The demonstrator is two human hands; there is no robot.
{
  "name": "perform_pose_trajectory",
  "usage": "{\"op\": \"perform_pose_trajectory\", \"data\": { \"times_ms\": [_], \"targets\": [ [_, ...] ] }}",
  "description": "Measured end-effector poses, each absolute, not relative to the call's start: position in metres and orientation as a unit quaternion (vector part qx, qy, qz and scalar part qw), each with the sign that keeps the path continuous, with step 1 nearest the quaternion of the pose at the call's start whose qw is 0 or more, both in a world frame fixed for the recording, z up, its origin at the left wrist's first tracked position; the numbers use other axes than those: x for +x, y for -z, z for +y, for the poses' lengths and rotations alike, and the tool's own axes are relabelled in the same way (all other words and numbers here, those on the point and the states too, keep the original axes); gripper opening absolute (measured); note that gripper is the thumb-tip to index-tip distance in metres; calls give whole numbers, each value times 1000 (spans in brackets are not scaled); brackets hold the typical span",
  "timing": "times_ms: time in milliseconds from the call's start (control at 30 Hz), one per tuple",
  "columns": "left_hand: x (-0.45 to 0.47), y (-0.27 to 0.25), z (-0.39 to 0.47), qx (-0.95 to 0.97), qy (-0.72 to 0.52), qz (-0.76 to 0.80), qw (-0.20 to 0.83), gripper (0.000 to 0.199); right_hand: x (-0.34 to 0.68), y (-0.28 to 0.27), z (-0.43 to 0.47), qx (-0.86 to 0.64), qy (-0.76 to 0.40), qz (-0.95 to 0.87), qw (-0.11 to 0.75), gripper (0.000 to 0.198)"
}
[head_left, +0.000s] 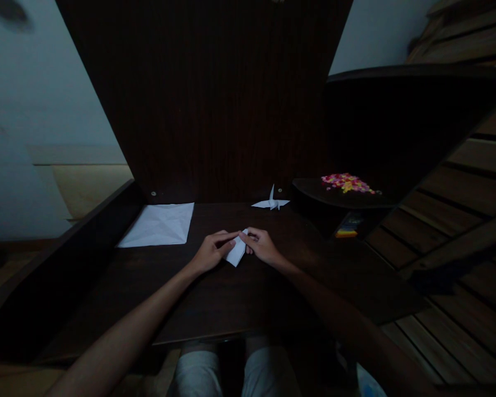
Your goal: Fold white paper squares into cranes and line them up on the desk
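Between my hands is a small piece of folded white paper point(236, 255), its pointed end toward me. My left hand point(215, 249) pinches its left side, thumb on top. My right hand point(261, 244) grips the upper right edge between thumb and fingers. Both hands meet near the paper's far tip, and the fingers partly cover it. Beyond them, by the back panel, stands a finished white paper crane point(273, 203) with its wings spread. To the left lies a flat white sheet point(161, 225) marked with creases.
The dark wooden desk point(198, 314) has a raised side panel point(74, 242) on the left and a tall back panel point(215, 110). On a low shelf point(310, 190) at right sits a pile of small pink, red and yellow pieces point(347, 182). Wooden slats point(458, 220) stand farther right.
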State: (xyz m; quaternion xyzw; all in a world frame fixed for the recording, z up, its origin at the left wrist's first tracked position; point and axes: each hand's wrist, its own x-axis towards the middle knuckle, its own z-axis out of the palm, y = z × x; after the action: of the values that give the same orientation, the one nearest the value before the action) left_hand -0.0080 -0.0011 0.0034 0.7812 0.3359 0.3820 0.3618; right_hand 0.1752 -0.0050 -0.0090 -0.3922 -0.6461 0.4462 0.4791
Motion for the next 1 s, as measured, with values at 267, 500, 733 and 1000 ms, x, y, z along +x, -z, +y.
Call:
{"op": "perform_pose_trajectory", "data": {
  "times_ms": [267, 500, 733, 1000],
  "targets": [
    [-5, 0, -3, 726, -360, 324, 488, 49, 176, 5, -4, -396, -442, -632, 498, 41],
    [-3, 0, -3, 684, -385, 342, 517, 55, 176, 8, -3, -401, -469, -618, 487, 31],
    [-4, -5, -1, 643, -465, 361, 490, 54, 175, 13, -2, -360, -513, -616, 478, 51],
    [-4, 0, 0, 631, -468, 344, 514, 48, 175, 10, -4, -356, -495, -610, 506, 44]
  ]
}}
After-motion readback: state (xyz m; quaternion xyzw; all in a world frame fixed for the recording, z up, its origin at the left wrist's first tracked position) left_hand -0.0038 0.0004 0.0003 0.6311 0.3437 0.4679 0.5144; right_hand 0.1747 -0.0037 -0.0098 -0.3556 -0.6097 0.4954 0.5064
